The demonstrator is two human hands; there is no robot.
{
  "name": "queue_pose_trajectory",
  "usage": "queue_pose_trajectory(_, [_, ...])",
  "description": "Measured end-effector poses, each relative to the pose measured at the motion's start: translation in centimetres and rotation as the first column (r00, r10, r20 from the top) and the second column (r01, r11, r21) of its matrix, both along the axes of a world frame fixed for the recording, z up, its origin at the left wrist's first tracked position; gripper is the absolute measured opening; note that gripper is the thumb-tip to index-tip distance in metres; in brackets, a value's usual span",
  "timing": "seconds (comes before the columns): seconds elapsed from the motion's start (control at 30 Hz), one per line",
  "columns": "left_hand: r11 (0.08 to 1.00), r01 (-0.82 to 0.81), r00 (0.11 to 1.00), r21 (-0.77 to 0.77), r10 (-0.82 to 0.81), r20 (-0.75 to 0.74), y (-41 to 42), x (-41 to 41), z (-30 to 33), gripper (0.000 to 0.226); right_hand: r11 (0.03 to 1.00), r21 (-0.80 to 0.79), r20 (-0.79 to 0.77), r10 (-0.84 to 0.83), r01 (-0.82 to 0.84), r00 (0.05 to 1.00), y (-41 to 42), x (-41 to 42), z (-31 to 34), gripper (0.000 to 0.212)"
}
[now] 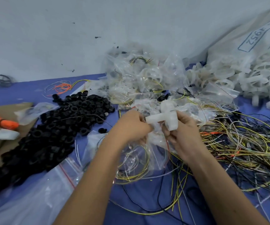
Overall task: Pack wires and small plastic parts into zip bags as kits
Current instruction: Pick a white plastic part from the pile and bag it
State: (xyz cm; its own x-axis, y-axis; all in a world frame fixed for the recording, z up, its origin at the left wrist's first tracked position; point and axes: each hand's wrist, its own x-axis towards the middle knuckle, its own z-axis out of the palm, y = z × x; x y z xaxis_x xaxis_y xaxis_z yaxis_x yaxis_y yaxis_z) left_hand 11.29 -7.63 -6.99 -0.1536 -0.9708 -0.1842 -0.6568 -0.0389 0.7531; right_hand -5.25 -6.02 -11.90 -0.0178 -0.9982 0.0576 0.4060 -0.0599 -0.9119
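The cloth (144, 202) on the table is blue. A big heap of plastic rings (53, 132) at the left of the frame is black. The white plastic part (165, 117) in the middle of the frame is milky white. The zip bag (140, 153) under it is see-through, with yellow wire loops showing inside. The tangle of wires (238, 151) at the right is yellow, black, grey and a little orange. The pile of white rings (244, 78) at the upper right is white. The sack (251, 38) there is pale with a blue box printed on it. The empty bags (33, 192) at the lower left are clear with a red stripe. The wall (66, 30) is pale grey with dark specks.
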Motion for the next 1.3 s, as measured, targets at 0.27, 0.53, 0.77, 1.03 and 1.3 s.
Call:
queue_pose_trajectory(0.27, [0.984,-0.154,0.95,0.095,0.174,-0.259,-0.1,3.5,1.0,0.017,0.996,0.026,-0.362,-0.067,0.082,0.93,0.1,0.2,-0.6,0.028])
queue_pose_trajectory(0.53, [0.994,-0.104,0.946,-0.022,0.092,-0.31,0.4,2.1,1.8,0.019,0.927,-0.375,-0.81,-0.319,-0.016,0.491,0.4,0.7,-0.7,0.007])
queue_pose_trajectory(0.77, [0.997,0.021,0.966,-0.071,-0.038,-0.256,1.4,-0.2,2.4,0.011,0.952,-0.239,-0.587,0.015,-0.19,0.81,1.2,1.7,0.0,0.011])
queue_pose_trajectory(1.03, [0.991,0.032,0.96,-0.128,-0.067,-0.272,1.6,-0.4,2.7,0.014,0.891,-0.235,-0.556,0.205,-0.389,0.806,1.6,2.2,0.0,0.013])
queue_pose_trajectory(1.3, [0.996,-0.004,0.92,-0.093,-0.033,-0.391,1.6,-0.5,2.7,0.022,0.903,-0.266,-0.746,0.029,-0.337,0.666,0.9,2.2,-1.4,0.018])
